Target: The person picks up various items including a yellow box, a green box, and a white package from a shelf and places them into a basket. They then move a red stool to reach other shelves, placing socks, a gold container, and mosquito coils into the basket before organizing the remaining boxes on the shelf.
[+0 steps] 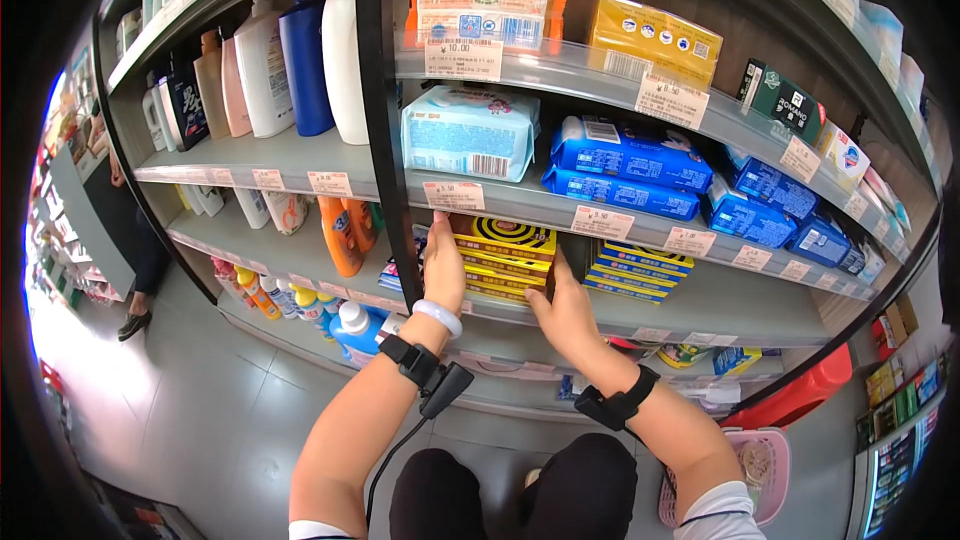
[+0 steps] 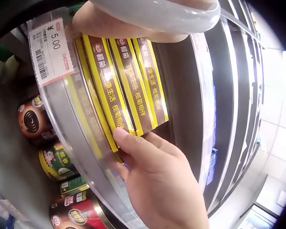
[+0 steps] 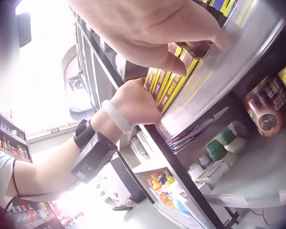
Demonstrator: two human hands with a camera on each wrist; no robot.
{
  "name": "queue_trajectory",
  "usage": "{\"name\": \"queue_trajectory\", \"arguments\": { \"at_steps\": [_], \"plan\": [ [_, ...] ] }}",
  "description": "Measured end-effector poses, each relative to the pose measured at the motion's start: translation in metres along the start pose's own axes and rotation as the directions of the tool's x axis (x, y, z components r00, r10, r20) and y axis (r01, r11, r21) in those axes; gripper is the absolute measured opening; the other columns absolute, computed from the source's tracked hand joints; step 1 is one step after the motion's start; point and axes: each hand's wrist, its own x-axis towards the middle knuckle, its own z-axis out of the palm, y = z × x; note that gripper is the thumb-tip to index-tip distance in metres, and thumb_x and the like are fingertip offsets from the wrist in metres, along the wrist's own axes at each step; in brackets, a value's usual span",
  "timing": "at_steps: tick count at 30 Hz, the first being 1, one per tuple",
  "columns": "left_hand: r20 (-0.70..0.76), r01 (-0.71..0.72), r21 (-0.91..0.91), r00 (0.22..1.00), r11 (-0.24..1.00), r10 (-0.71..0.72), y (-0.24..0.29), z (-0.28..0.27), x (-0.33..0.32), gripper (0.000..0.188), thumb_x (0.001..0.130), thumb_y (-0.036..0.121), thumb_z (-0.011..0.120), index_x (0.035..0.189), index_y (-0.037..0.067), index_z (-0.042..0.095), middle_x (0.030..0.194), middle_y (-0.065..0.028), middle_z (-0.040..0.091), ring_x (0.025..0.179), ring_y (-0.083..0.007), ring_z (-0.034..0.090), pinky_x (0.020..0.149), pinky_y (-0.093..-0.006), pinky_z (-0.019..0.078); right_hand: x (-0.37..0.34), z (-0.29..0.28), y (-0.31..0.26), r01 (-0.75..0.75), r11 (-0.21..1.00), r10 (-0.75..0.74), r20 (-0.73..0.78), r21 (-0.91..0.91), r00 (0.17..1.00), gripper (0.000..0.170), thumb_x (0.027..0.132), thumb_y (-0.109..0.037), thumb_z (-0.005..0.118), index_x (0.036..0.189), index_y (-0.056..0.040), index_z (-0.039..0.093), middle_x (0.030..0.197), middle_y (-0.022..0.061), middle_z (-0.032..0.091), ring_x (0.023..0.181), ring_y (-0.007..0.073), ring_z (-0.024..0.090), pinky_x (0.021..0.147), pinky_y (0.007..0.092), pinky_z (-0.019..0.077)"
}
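A stack of yellow-and-black mosquito coil boxes (image 1: 505,255) lies on a shelf, a black spiral printed on its top box. My left hand (image 1: 443,265) rests along the left end of the stack, fingers pointing up toward the shelf edge above. On the opposite end is my right hand (image 1: 567,312), its thumb at the front corner and its fingers extended along the side. The left wrist view shows the right thumb (image 2: 128,140) against the box ends, with brown-and-yellow printed sides (image 2: 119,86) facing out. A second stack of coil boxes (image 1: 637,270) sits farther right.
A clear shelf lip (image 1: 480,312) runs along the front, below the boxes. Blue wipe packs (image 1: 630,165) fill the shelf above. A black upright post (image 1: 378,90) stands left of the hands. On the floor at right is a pink basket (image 1: 780,480).
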Motion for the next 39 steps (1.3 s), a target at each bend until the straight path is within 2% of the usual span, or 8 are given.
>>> {"name": "queue_trajectory", "arguments": {
  "at_steps": [8, 11, 17, 20, 22, 26, 35, 39],
  "plan": [
    [0.084, 0.078, -0.158, 0.994, 0.984, -0.065, 0.006, 0.0, -0.003, 0.065, 0.095, 0.051, 0.027, 0.127, -0.005, 0.042, 0.126, -0.0168, 0.048, 0.115, -0.0227, 0.044, 0.098, -0.029, 0.0302, -0.002, 0.006, 0.016, -0.053, 0.995, 0.048, -0.063, -0.086, 0.997, 0.06, 0.077, -0.01, 0.061, 0.131, -0.0007, 0.036, 0.108, 0.0225, 0.059, 0.099, 0.0361, 0.058, 0.081, 0.0376, 0.0471],
    [0.091, 0.066, -0.121, 0.994, 0.99, -0.055, -0.005, -0.003, 0.001, 0.068, 0.094, 0.054, 0.028, 0.13, -0.002, 0.041, 0.13, -0.0135, 0.046, 0.118, -0.021, 0.042, 0.099, -0.0282, 0.0286, -0.003, 0.01, 0.023, 0.084, 0.993, -0.094, -0.144, -0.079, 0.985, 0.061, 0.076, -0.013, 0.063, 0.13, -0.0013, 0.038, 0.084, 0.0249, 0.061, 0.08, 0.0398, 0.06, 0.07, 0.0429, 0.0477],
    [0.102, 0.092, -0.112, 0.991, 0.989, -0.081, -0.002, -0.005, -0.003, 0.069, 0.093, 0.055, 0.028, 0.129, -0.001, 0.042, 0.128, -0.0129, 0.047, 0.116, -0.0207, 0.044, 0.098, -0.0281, 0.0292, -0.007, 0.009, 0.022, 0.093, 0.985, -0.111, -0.122, -0.145, 0.986, 0.059, 0.079, -0.014, 0.062, 0.131, -0.0024, 0.038, 0.086, 0.0241, 0.06, 0.08, 0.0405, 0.059, 0.069, 0.0441, 0.0471],
    [0.095, 0.127, -0.139, 0.989, 0.982, -0.114, 0.002, -0.003, -0.005, 0.068, 0.094, 0.053, 0.026, 0.127, -0.004, 0.043, 0.126, -0.0148, 0.048, 0.114, -0.022, 0.045, 0.097, -0.0283, 0.0304, -0.004, 0.009, 0.019, 0.168, 0.984, -0.177, -0.184, -0.064, 0.967, 0.059, 0.079, -0.015, 0.062, 0.132, -0.0021, 0.037, 0.087, 0.0243, 0.059, 0.081, 0.041, 0.058, 0.07, 0.044, 0.0464],
    [0.086, 0.128, -0.136, 0.989, 0.982, -0.117, 0.003, -0.003, -0.006, 0.068, 0.094, 0.053, 0.026, 0.127, -0.004, 0.044, 0.124, -0.0144, 0.05, 0.113, -0.0218, 0.046, 0.097, -0.0284, 0.0311, 0.004, 0.004, 0.012, 0.262, 0.95, -0.306, -0.329, -0.173, 0.893, 0.06, 0.08, -0.017, 0.063, 0.132, -0.002, 0.036, 0.088, 0.0258, 0.058, 0.082, 0.0419, 0.057, 0.071, 0.0433, 0.046],
    [0.08, 0.167, -0.142, 0.984, 0.976, -0.157, 0.01, -0.007, -0.01, 0.068, 0.094, 0.054, 0.027, 0.123, -0.004, 0.048, 0.12, -0.014, 0.053, 0.109, -0.0215, 0.048, 0.095, -0.0288, 0.0331, 0.015, -0.008, 0.02, 0.342, 0.939, -0.343, -0.185, -0.04, 0.921, 0.055, 0.08, -0.016, 0.063, 0.128, -0.0007, 0.041, 0.11, 0.0258, 0.056, 0.097, 0.0399, 0.056, 0.079, 0.0403, 0.047],
    [0.034, 0.031, -0.012, 0.999, 0.999, -0.03, -0.003, -0.007, -0.005, 0.069, 0.095, 0.052, 0.026, 0.118, -0.007, 0.049, 0.119, -0.018, 0.054, 0.107, -0.0247, 0.05, 0.093, -0.0305, 0.0343, 0.007, -0.006, 0.012, 0.259, 0.957, -0.281, -0.197, -0.13, 0.939, 0.055, 0.083, -0.013, 0.061, 0.133, -0.0084, 0.04, 0.105, 0.0184, 0.062, 0.084, 0.0281, 0.065, 0.073, 0.0339, 0.05],
    [0.016, 0.023, 0.065, 1.0, 0.998, -0.024, -0.005, -0.007, -0.003, 0.068, 0.095, 0.051, 0.026, 0.116, -0.01, 0.049, 0.119, -0.0216, 0.053, 0.107, -0.027, 0.049, 0.093, -0.0316, 0.0343, 0.003, -0.002, 0.01, 0.22, 0.974, -0.207, -0.175, 0.061, 0.963, 0.053, 0.082, -0.012, 0.06, 0.131, -0.0071, 0.041, 0.114, 0.0216, 0.057, 0.099, 0.0368, 0.058, 0.078, 0.0372, 0.0484]
  ]
}}
